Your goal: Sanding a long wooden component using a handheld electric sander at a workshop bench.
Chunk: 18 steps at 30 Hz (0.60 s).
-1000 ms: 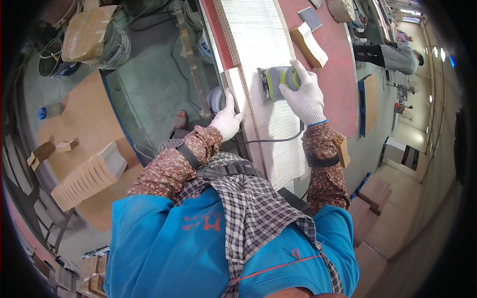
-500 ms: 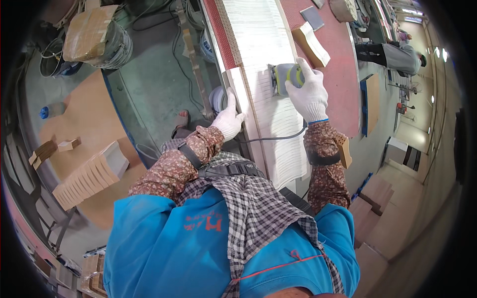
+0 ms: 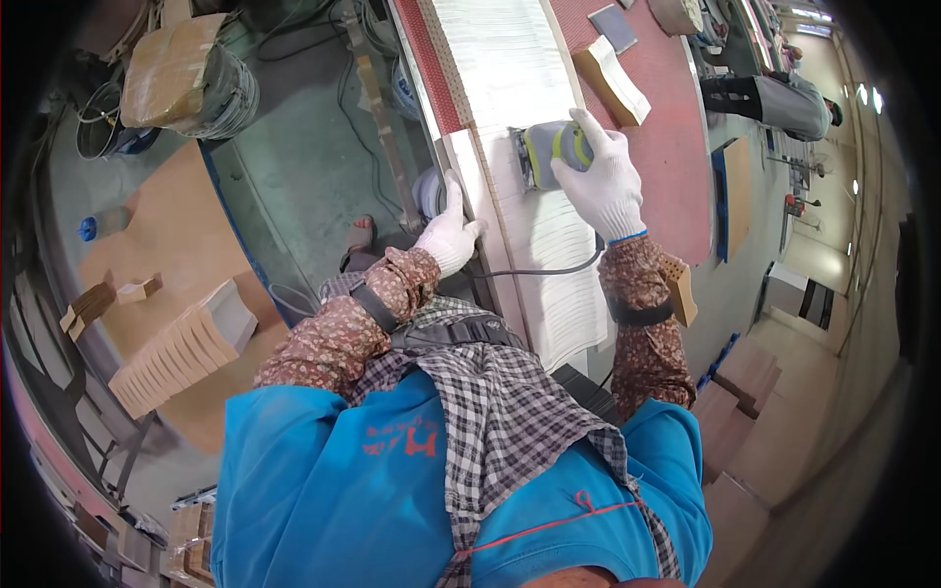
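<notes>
fingers and thumb of the right hand (image 3: 603, 186), in a white knit glove, are clamped around a grey handheld power sander with lime-green trim (image 3: 554, 157). i see the sander over the long row of tightly packed, white-faced thin pieces (image 3: 549, 245), its plate end turned to the left; from my end i cannot tell how firmly the plate bears on them. a dark grey cable (image 3: 539, 273) crosses the row just below the hands.

the left hand (image 3: 449, 230), gloved the same way, lies at the bench's left edge, index finger stretched along a pale flat strip (image 3: 480, 196) and thumb spread apart from it; its other fingers are hidden from me, so i cannot tell whether they grip. both forearms wear brown floral sleeves (image 3: 328, 338).

right of the row, on the red bench top (image 3: 657, 176), i have a curved wooden block with a white face (image 3: 616, 78) and, farther up, a flat grey rectangular pad (image 3: 613, 27). well off to the left, a brown board (image 3: 172, 235) carries a fanned stack of curved wooden pieces (image 3: 186, 343) and a clear bottle with a blue cap (image 3: 103, 223). at far right, a person in grey (image 3: 794, 106) stands beyond the bench.
</notes>
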Tool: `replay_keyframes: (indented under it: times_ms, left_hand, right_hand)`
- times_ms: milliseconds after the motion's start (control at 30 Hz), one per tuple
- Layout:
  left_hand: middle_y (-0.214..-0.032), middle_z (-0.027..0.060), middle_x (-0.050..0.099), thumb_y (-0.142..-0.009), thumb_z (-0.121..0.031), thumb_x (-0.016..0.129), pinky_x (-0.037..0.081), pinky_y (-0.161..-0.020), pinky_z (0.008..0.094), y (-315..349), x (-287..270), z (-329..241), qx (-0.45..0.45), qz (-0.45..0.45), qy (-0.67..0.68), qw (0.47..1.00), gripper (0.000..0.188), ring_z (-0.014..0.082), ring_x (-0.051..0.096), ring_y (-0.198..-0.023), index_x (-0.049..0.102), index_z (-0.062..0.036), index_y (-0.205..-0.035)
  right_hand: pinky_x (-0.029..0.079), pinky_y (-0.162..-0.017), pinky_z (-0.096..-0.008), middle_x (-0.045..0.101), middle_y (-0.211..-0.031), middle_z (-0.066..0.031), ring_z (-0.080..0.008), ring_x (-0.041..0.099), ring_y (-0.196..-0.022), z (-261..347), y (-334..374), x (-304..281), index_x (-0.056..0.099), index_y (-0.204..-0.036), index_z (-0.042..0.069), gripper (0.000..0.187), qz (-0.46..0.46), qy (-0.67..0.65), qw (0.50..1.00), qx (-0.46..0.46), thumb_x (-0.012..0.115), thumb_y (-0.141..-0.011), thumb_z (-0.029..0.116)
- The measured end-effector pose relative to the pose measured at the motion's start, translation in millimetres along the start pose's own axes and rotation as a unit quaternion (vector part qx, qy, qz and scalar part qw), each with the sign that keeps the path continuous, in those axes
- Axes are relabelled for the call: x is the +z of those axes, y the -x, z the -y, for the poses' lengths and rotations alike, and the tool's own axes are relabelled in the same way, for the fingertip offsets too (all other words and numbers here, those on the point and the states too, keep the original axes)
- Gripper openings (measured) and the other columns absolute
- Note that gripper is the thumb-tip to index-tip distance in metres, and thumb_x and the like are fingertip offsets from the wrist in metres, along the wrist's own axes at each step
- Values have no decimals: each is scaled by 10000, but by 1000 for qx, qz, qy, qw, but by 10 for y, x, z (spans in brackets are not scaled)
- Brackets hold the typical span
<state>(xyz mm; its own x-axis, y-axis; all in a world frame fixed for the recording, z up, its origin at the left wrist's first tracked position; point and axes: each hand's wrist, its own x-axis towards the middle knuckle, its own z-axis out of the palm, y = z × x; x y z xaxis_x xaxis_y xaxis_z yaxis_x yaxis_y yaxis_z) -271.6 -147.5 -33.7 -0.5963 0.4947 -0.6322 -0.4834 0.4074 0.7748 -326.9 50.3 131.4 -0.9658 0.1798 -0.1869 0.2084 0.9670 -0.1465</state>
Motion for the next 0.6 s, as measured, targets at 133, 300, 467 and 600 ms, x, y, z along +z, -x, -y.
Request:
replay_keyframes:
  times_ms: [133, 300, 467, 600]
  left_hand:
    - [-1106, 227, 758, -1070, -240, 611, 590, -859, 436, 62, -39, -101, -15, 18, 11, 1000, 1036, 318, 754, -894, -203, -69, -1689]
    - [-1142, 234, 740, -1069, -235, 612, 590, -860, 435, 50, -44, -102, -13, 19, 21, 1000, 1039, 315, 751, -898, -205, -60, -1686]
    - [-1037, 284, 737, -1064, -223, 603, 582, -841, 444, 40, -16, -36, 20, 1, 17, 1000, 1047, 347, 752, -851, -231, -62, -1676]
    - [-959, 338, 731, -1063, -219, 592, 576, -835, 469, 18, -11, 4, 28, 8, 23, 999, 1055, 390, 751, -826, -261, -71, -1666]
  right_hand:
    - [574, -1046, -465, 577, -1397, -220, -395, 694, -1232, -30, 2, 23, 554, -1550, 265, 728, -3, -31, 999, 45, 811, -870, 289]
    - [584, -1031, -463, 564, -1417, -234, -400, 703, -1213, 15, 0, 77, 557, -1533, 278, 704, -31, -48, 998, -11, 809, -875, 276]
    - [604, -991, -466, 554, -1419, -241, -412, 727, -1155, 17, -22, 32, 547, -1536, 292, 706, -29, 29, 999, -11, 809, -880, 275]
    - [626, -942, -470, 549, -1427, -242, -414, 743, -1116, -140, -51, 56, 540, -1539, 282, 702, -82, 103, 990, 47, 806, -889, 274]
